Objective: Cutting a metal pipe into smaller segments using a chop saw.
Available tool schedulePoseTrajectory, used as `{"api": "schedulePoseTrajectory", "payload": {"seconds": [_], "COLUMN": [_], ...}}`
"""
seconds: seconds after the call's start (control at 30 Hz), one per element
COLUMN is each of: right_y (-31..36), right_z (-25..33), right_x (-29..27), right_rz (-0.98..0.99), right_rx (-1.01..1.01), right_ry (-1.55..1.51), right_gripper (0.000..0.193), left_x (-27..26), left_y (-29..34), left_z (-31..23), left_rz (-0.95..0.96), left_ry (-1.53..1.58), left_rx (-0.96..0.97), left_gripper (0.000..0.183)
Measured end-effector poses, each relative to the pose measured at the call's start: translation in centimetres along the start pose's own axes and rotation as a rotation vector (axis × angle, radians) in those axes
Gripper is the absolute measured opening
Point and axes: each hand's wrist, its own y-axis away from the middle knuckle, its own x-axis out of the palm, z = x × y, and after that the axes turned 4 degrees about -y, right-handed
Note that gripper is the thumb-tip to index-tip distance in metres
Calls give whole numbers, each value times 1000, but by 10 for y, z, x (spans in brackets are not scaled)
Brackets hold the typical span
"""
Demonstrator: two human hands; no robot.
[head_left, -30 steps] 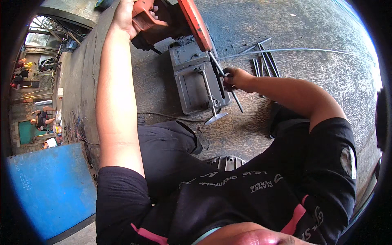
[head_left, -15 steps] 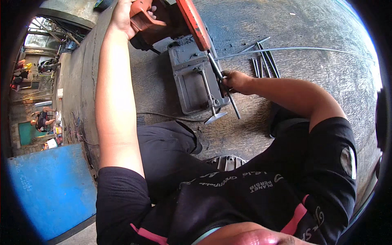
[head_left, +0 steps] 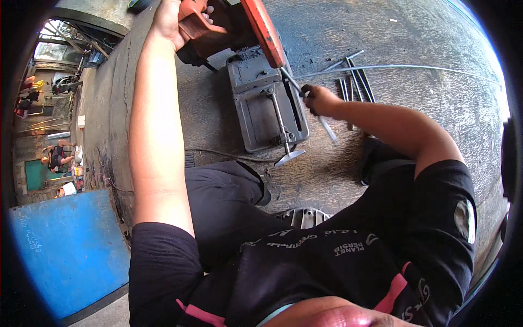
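Note:
At the top, my left hand [head_left: 166, 26] is wrapped round the orange handle [head_left: 193, 22] of a chop saw, whose long orange guard [head_left: 264, 34] slants over the grey base [head_left: 246, 128]. A clamp screw [head_left: 278, 113] with a flat crossbar lies along that base. To the right of the base, my right hand [head_left: 322, 101] is closed on a thin metal rod [head_left: 292, 80]. The rod's far end reaches under the guard's tip. Its near end sticks out below my fingers, smeared by motion. The saw's blade is hidden from me.
Several short metal pieces [head_left: 357, 82] lie on the worn floor beyond my right hand. A long thin rod [head_left: 414, 66] stretches rightward from the saw. A cable [head_left: 229, 156] runs near my legs. A blue panel [head_left: 71, 245] stands at left; a person [head_left: 57, 155] is farther off.
My right hand has shifted slightly right and up, away from the saw base, and the rod's near end has swung right. My left hand stays on the handle.

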Motion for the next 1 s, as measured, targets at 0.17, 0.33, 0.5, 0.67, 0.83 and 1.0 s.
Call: {"api": "schedulePoseTrajectory", "payload": {"seconds": [0.17,0.33,0.5,0.67,0.83,1.0], "right_y": [-14,-21,-23,-16,-8,-16], "right_z": [12,26,39,46,52,42], "right_x": [-64,-94,-90,-86,-83,-81], "right_rz": [-106,-186,-184,-180,-178,-201], "right_rx": [-152,-274,-342,-324,-306,-268], "right_ry": [445,685,749,794,792,816], "right_gripper": [21,24,25,25,24,29], "left_x": [5,-3,-4,0,-3,2], "left_y": [8,-4,-6,-4,-6,-5], "left_z": [-2,1,2,0,-1,-2], "left_rz": [-22,40,19,-44,6,-39], "left_ry": [-16,-13,-28,-55,-30,-31], "left_rx": [3,37,11,62,16,24], "left_gripper": [44,40,38,38,37,38]}}
